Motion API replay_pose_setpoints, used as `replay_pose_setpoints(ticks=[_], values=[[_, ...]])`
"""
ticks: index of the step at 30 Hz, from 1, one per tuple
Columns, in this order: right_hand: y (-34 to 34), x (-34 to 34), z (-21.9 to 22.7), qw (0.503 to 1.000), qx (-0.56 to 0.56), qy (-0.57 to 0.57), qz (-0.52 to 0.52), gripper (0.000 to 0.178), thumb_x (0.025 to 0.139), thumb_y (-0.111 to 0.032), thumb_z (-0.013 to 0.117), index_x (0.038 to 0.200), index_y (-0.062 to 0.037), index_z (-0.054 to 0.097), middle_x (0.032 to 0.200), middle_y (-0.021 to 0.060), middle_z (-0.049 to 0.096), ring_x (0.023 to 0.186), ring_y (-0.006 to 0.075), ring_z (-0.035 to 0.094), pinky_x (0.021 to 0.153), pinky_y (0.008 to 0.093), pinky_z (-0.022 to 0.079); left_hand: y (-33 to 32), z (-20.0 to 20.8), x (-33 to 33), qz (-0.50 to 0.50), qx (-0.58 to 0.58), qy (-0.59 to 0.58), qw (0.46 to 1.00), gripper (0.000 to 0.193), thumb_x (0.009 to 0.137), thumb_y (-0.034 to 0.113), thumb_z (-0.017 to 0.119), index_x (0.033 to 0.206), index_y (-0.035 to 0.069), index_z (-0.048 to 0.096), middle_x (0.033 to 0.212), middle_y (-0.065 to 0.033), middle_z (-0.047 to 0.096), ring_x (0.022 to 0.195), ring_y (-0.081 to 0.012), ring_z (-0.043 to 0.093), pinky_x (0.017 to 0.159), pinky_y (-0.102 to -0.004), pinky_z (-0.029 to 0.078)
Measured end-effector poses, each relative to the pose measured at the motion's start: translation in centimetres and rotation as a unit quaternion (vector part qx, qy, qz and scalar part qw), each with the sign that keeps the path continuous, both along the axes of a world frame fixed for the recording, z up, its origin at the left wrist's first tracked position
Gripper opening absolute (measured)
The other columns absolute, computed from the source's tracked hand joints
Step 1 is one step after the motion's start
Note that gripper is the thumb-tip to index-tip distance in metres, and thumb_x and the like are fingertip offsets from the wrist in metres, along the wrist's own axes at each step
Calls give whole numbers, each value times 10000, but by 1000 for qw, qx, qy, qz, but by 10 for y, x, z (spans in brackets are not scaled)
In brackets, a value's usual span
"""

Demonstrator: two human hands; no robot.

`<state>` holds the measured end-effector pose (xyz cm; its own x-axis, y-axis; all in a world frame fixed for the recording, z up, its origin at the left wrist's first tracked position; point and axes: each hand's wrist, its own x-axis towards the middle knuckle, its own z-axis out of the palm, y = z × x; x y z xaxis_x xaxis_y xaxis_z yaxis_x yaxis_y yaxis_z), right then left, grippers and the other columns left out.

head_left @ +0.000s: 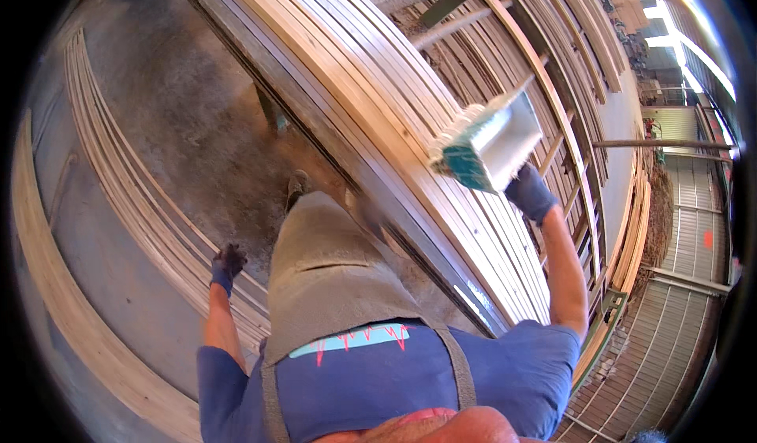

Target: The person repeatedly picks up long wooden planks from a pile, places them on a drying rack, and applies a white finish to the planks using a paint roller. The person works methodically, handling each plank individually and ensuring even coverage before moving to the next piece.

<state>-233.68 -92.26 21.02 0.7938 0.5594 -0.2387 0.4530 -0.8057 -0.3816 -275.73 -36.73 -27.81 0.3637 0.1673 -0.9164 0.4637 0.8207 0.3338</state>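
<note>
My right hand, in a dark glove, is closed on a teal-and-white scoop-shaped thing with a shaggy white edge; its exact kind is unclear. It is over the right part of a row of long planed wooden boards, which lie side by side. Off to the left, my gloved left hand hangs with its fingers loosely apart and nothing visible in them. Below or beside that hand run long thin wooden strips; whether it touches them I cannot tell.
A dark rail edges the boards on my side. Beyond them stands a slatted frame with more boards. A wide plank lies at the far left. Stained concrete floor shows between the strips and the rail. Metal-clad wall stands at right.
</note>
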Motion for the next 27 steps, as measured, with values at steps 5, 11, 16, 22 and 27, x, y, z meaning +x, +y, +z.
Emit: replay_pose_setpoints(ticks=[5,11,16,22,27], values=[[-93,-28,-1,971,-210,-35,107,234,856,-90,582,1065,-17,659,1025,211,672,935,369,645,873,422,518,-147,12,-134,-37,35,3,999,316,937,400,588,1000,91,597,750,-101,640,569,-267,582,520,-379,474],[-65,20,-12,989,28,-85,118,293,943,-276,543,1052,-31,661,1018,222,679,934,380,647,856,443,504,-266,80,-202,-218,51,59,973,517,896,562,546,1156,122,624,907,-83,710,700,-236,656,675,-434,476],[-162,-54,-19,998,-6,-24,51,260,960,-271,530,1010,-41,641,780,100,641,667,197,630,599,327,518,-374,42,-272,-18,37,19,999,494,924,518,538,1182,99,593,980,-119,694,706,-196,645,560,-317,459],[-421,-198,-37,992,-2,-91,92,310,916,-205,539,1164,-23,578,1091,259,633,1045,405,604,917,461,489,-534,110,-288,-215,90,31,972,364,918,431,605,1079,108,650,850,-77,715,676,-201,683,498,-305,457],[-621,-382,-23,999,24,4,-35,329,834,-47,630,1163,-32,630,1077,205,668,1065,344,621,958,401,478,-616,98,-348,-129,52,51,989,408,893,478,628,1065,109,653,889,-100,715,676,-221,673,550,-339,469]])
